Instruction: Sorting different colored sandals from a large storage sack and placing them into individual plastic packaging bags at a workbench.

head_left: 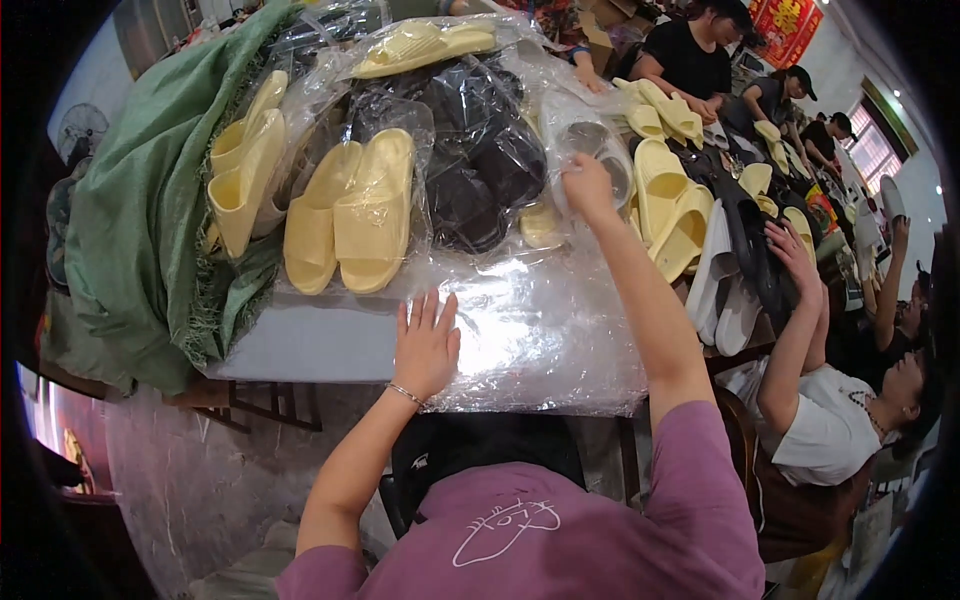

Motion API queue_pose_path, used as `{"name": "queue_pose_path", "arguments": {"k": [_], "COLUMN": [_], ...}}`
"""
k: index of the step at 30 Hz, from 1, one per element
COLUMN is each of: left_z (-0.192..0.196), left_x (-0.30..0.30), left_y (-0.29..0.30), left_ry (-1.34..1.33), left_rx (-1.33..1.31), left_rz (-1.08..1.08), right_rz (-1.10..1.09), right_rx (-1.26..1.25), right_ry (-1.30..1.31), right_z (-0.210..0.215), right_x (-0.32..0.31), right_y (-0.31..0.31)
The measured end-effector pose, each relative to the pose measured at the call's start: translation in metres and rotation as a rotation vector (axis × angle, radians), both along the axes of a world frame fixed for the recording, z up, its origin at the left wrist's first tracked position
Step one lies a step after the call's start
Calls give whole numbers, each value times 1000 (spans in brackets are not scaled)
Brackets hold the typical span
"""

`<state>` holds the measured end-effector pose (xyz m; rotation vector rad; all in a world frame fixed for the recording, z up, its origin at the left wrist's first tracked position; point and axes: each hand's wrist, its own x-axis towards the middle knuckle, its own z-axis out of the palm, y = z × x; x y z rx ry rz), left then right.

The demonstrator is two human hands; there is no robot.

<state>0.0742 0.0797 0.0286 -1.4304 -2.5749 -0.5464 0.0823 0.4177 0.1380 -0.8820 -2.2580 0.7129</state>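
My left hand (428,345) lies flat with fingers spread on the table's clear plastic sheeting (540,330). Farther off to the right, my right hand (588,187) is closed at the edge of a pair of pale grey slippers (598,145) in a clear bag; its fingertips are partly hidden. Between and beyond my hands sit bagged black slippers (470,185). To their left is a bagged pair of yellow slippers (375,205), soles down, with another yellow pair (245,170) standing on edge. One more bagged yellow pair (425,45) tops the pile.
A large green woven sack (150,190) slumps over the table's left side. Loose yellow slippers (670,205), black slippers (745,240) and white slippers (722,290) crowd the right. A person in a white shirt (820,420) reaches into them; several others work farther back.
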Motion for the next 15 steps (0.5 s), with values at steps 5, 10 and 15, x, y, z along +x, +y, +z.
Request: {"name": "queue_pose_path", "arguments": {"k": [5, 10, 15], "left_z": [5, 4, 19], "left_x": [3, 4, -7], "left_y": [2, -2, -1], "left_ry": [31, 12, -75], "left_rx": [-30, -24, -87], "left_rz": [-22, -5, -42], "right_rz": [392, 659, 1159], "right_rx": [-873, -757, -74], "right_ry": [929, 996, 384], "right_z": [62, 140, 142], "right_x": [24, 81, 124], "right_y": [54, 12, -49]}}
